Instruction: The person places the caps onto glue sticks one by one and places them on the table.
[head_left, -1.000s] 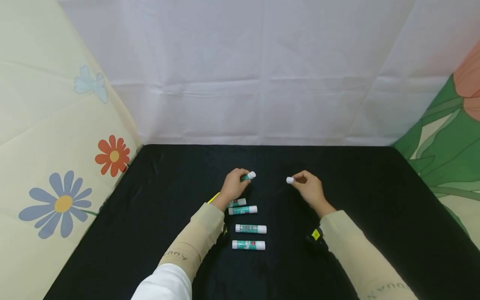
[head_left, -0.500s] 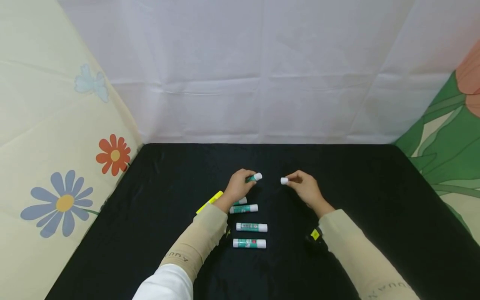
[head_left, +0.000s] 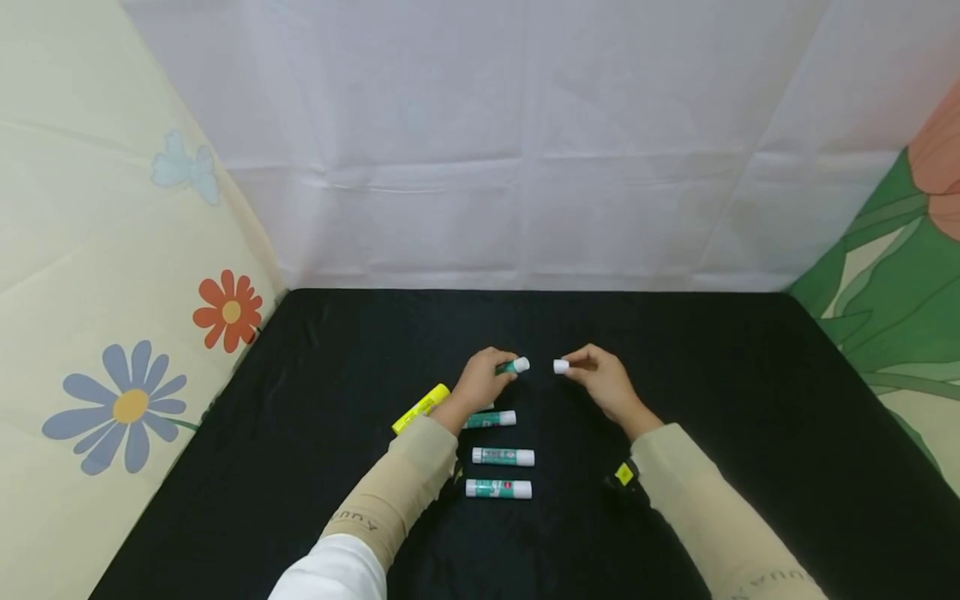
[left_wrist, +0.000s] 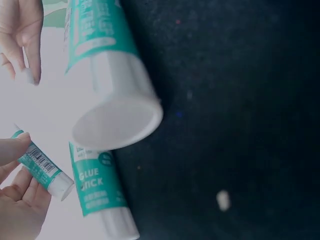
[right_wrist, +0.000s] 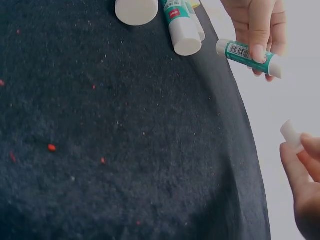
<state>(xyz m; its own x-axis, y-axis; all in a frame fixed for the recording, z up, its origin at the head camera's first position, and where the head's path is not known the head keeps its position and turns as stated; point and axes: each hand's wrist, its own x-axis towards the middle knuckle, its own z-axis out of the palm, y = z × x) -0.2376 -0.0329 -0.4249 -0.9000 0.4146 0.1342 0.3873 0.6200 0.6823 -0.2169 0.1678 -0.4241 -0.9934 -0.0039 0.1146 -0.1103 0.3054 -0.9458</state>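
Observation:
My left hand (head_left: pixel 480 382) grips a green-and-white glue stick (head_left: pixel 513 365) above the middle of the black table. In the right wrist view, the thumb lies along the barcode label of this glue stick (right_wrist: pixel 245 54). A short way to its right, my right hand (head_left: pixel 607 383) pinches a small white cap (head_left: pixel 561 367) between thumb and fingers. The cap (right_wrist: pixel 291 135) and the glue stick's uncovered end are apart, with a narrow gap between them. Both are held up off the cloth.
Capped glue sticks lie crosswise in a column: one nearest (head_left: pixel 498 489), another behind it (head_left: pixel 503 457), and a third (head_left: pixel 491 419) partly behind the left wrist. A yellow tube (head_left: pixel 421 408) lies slanted left of that wrist. White cloth (head_left: pixel 525 167) hangs behind the table.
My left hand has shifted right with the glue stick, and my right hand has moved left with the cap, so the gap has narrowed. More of the yellow tube shows now.

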